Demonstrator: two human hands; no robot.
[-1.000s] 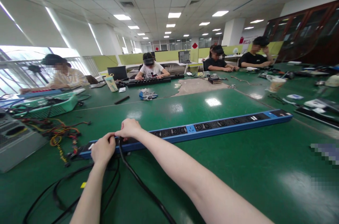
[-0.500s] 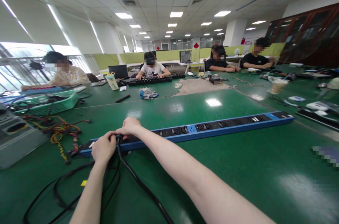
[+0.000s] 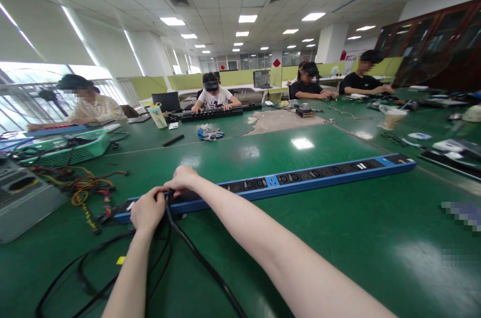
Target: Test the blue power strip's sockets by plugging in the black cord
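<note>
A long blue power strip (image 3: 323, 185) with black sockets lies slanted across the green table, its left end nearer to me. My left hand (image 3: 148, 209) is closed over the strip close to that end, covering part of its top. Right beside it, my right hand (image 3: 183, 181) is closed on the plug end of a thick black power cable (image 3: 205, 260) at the strip. Both hands' fingertips meet there, and the plug is mostly hidden by them. From the hands the cable runs down toward the bottom edge. Thinner black cables loop on the table around my left forearm.
A grey metal case (image 3: 28, 203) and tangled coloured wires (image 3: 80, 193) lie at the left, before a green basket (image 3: 88, 147). Gloves (image 3: 210, 132), a dark bar (image 3: 173, 140) and a cup (image 3: 158, 116) stand farther back. Several people sit around the table's far side.
Both hands stay at the same spot on the power strip, with almost no visible movement. The whole view has shifted very slightly.
</note>
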